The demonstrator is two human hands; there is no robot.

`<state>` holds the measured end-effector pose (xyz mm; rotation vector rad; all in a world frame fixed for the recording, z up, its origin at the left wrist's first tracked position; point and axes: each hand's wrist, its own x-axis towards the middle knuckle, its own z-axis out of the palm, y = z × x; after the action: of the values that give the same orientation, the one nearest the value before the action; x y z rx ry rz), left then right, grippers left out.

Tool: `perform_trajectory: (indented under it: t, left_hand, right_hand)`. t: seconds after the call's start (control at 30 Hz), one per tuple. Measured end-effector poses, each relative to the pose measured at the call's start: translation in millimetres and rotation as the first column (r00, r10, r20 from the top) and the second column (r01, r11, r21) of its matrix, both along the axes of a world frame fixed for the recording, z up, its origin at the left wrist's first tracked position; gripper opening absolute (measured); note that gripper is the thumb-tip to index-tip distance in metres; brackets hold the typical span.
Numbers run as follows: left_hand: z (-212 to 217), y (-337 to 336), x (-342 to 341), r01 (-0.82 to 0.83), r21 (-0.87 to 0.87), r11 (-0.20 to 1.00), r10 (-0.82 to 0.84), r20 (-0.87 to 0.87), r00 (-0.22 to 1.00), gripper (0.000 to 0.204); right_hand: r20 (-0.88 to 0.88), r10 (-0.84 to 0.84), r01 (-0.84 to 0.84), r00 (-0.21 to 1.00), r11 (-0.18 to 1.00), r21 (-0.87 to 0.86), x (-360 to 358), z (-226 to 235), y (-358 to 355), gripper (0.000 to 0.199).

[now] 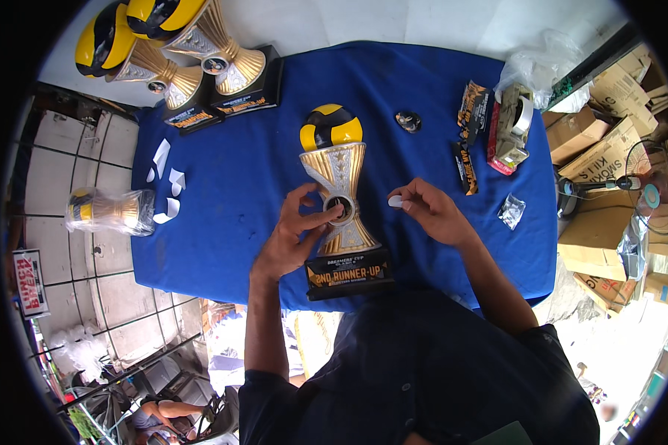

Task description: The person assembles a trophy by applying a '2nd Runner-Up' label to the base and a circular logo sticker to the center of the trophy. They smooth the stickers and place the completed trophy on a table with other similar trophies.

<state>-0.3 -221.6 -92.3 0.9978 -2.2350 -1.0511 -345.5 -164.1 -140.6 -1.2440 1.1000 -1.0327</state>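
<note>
A trophy (344, 167) with a gold and silver fluted body lies on the blue cloth, its black base towards me. A yellow and black volleyball (330, 127) tops it at the far end. My left hand (293, 231) grips the trophy's narrow waist, with a fingertip pressed on the round medallion (339, 211) set there. To the right of the trophy, my right hand (433, 213) pinches a small white rounded piece (395, 201), which looks like paper or a sticker. A loose round dark sticker or disc (408, 122) rests on the cloth beyond that hand.
Two similar trophies (237, 70) stand at the far left. A plastic-wrapped trophy (111, 211) lies at the left edge, near white paper scraps (177, 182). Black and orange label strips (465, 167), a tape dispenser (511, 130) and a small clear packet (511, 211) are at right. Cardboard boxes (597, 233) stand beyond.
</note>
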Motion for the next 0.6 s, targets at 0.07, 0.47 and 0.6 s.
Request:
perform_trajectory:
  t: [0.07, 0.47, 0.6]
  left_hand:
    - [-5, -2, 3, 0.041, -0.026, 0.999, -0.041, 0.005, 0.999, 0.057]
    - [4, -1, 2, -0.058, -0.075, 0.995, 0.061, 0.033, 0.998, 0.051]
    - [-1, -5, 4, -0.026, -0.010, 1.000, 0.026, -0.030, 0.999, 0.055]
  right_hand:
    - [-0.012, -0.009, 0.009, 1.000, 1.000, -0.003, 6, -4, 0, 0.003]
    - [-0.153, -0.025, 0.020, 0.988, 0.999, -0.036, 13, -1, 6, 0.005]
    - [-0.176, -0.019, 0.009, 0.984, 0.998, -0.056, 14, -1, 3, 0.006]
